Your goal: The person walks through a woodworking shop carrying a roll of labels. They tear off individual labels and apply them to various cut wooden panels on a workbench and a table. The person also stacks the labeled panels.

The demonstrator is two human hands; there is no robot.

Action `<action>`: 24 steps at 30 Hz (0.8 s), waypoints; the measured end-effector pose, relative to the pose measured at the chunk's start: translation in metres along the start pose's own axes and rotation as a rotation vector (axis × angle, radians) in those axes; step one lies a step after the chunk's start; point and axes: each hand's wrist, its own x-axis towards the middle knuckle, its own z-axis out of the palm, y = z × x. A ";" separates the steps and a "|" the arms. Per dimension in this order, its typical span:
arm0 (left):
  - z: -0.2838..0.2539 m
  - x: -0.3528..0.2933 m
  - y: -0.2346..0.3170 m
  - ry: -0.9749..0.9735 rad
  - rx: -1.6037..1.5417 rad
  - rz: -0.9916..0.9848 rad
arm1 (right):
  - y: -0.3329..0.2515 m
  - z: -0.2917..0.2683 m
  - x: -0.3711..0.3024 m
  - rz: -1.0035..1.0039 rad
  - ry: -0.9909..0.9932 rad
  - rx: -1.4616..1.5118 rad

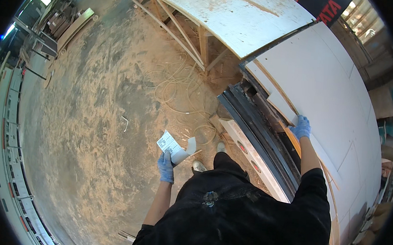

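Note:
My left hand (166, 167), in a blue glove, is closed on a curled white label sheet (169, 144) with dark print, held over the floor. To the right, my gloved right hand (301, 128) is at the end of a narrow white board strip (277, 102), its fingers bent over the strip's edge. The strip lies along the near edge of a large white panel (318, 81), with a brown cut edge showing between them. Cut lines run across the panel. My fingertips on the right are partly hidden by the hand itself.
Dark metal machine rails (259, 131) run beside my legs, with a pale beam (245, 146) below. A wood-framed white table (231, 15) adjoins at the far end. A coiled hose (176, 87) lies on the sawdust-covered floor (92, 115). Stacked boards (59, 26) stand far left.

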 end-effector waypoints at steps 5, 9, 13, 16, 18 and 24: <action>-0.001 0.045 0.020 -0.026 0.045 0.006 | -0.030 -0.009 -0.003 -0.100 -0.016 -0.007; 0.003 0.100 0.043 -0.002 -0.006 -0.020 | -0.086 -0.023 -0.008 -0.087 -0.173 0.018; 0.010 0.165 0.042 0.054 -0.026 -0.082 | -0.173 -0.016 0.012 -0.245 -0.244 0.110; -0.001 0.225 0.041 0.133 -0.045 -0.059 | -0.262 0.005 0.024 -0.349 -0.320 0.084; -0.020 0.262 0.041 0.192 -0.122 -0.084 | -0.322 0.013 0.027 -0.419 -0.404 0.208; -0.166 0.393 0.039 0.519 0.116 0.009 | -0.549 0.029 0.039 -0.443 -0.419 0.076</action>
